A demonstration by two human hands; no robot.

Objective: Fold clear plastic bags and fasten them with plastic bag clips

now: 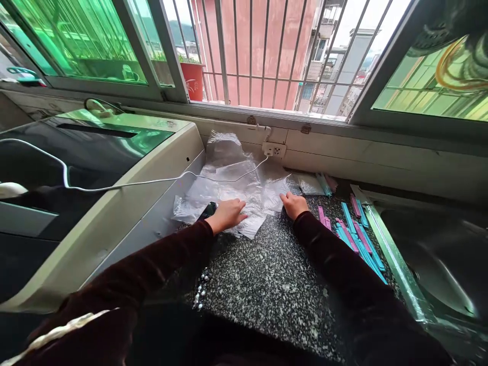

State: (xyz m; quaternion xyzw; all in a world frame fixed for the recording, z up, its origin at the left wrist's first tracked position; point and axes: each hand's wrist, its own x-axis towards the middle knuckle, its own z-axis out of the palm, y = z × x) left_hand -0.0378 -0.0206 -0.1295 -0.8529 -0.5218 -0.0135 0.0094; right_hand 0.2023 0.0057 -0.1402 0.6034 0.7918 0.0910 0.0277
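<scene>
Thin clear plastic bags (pixel 232 178) lie in a loose, crinkled pile on the speckled dark countertop (pixel 267 279). At the pile's front, my left hand (pixel 227 216) has its fingers curled down on a bag, gripping the film. Over at the right edge, my right hand (pixel 294 205) is closed, with the thumb and forefinger pinching the border of a bag. A black device with a small lit display (pixel 208 209) is partly hidden behind my left wrist. Right of my right forearm are several pink and blue plastic strips (pixel 360 234), like bag sealing clips.
A washing machine (pixel 160 152) stands left, crossed by a white cable (pixel 160 183) reaching a wall socket (pixel 273 150). The metal sink (pixel 438 254) is at right. Another clear packet (pixel 310 184) lies by the wall. White beads (pixel 200 290) rest near the front edge. A barred window is behind.
</scene>
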